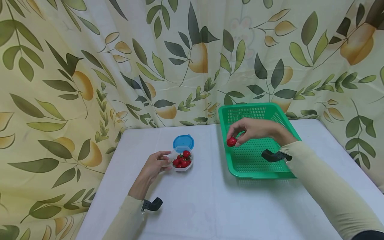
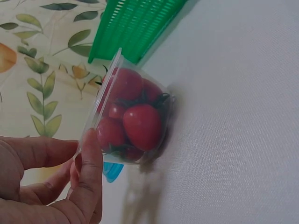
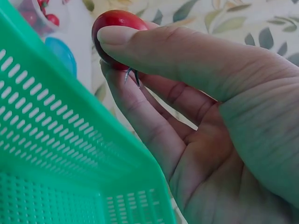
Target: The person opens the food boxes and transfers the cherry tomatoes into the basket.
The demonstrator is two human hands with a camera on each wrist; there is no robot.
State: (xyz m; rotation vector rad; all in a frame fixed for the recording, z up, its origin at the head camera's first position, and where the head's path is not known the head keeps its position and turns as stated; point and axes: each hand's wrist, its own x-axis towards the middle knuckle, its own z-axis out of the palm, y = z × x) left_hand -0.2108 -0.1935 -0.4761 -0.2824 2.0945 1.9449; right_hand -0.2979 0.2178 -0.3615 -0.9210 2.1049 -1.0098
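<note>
My right hand [image 1: 255, 128] pinches a red cherry tomato [image 1: 231, 142] above the left rim of the green basket [image 1: 255, 174]. In the right wrist view the thumb presses on the tomato [image 3: 119, 19], and thin green stem bits hang from it. Further left, the fingertips of my left hand [image 1: 153, 166] pinch the rim of a small clear plastic container [image 1: 181, 169] standing on the table. Several cherry tomatoes [image 2: 142, 127] with green stems fill that container, seen through its wall in the left wrist view.
A round blue lid [image 1: 183, 140] lies just behind the container. The visible floor of the perforated basket is bare; the hand and forearm hide part of it. A white cloth covers the table [image 1: 204, 203], and a leaf-and-fruit patterned curtain [image 1: 180, 100] hangs behind it.
</note>
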